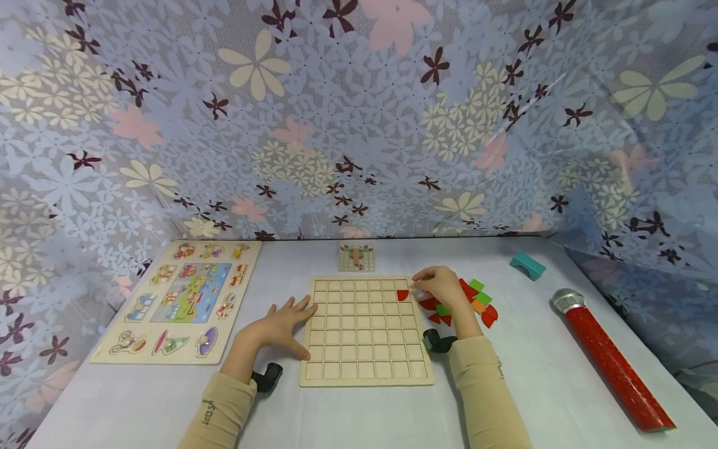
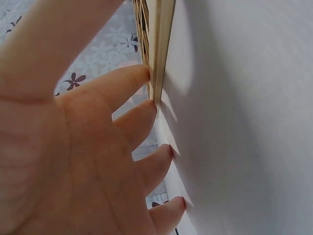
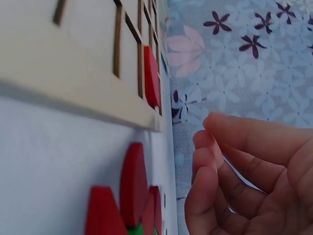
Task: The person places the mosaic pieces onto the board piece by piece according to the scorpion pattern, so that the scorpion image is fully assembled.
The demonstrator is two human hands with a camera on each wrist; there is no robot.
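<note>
A square wooden grid board (image 1: 367, 381) lies in front of me. My left hand (image 1: 278, 325) spreads over its left edge; in the left wrist view the fingertips (image 2: 143, 73) touch the board's side and the table. One red quarter-circle piece (image 1: 402, 295) sits in a cell near the upper right corner, and shows in the right wrist view as a red piece (image 3: 151, 78) too. Just past that corner hovers my right hand (image 1: 440, 285). Its fingers (image 3: 203, 188) are curled with thumb and fingertips together, and no piece shows between them.
Right of the board lies a loose pile of red, green and orange pieces (image 1: 481, 298). A small pattern card (image 1: 356, 257) stands behind the board. Further out are a picture puzzle (image 1: 168, 357), a teal arch block (image 1: 527, 265) and a red microphone (image 1: 611, 355).
</note>
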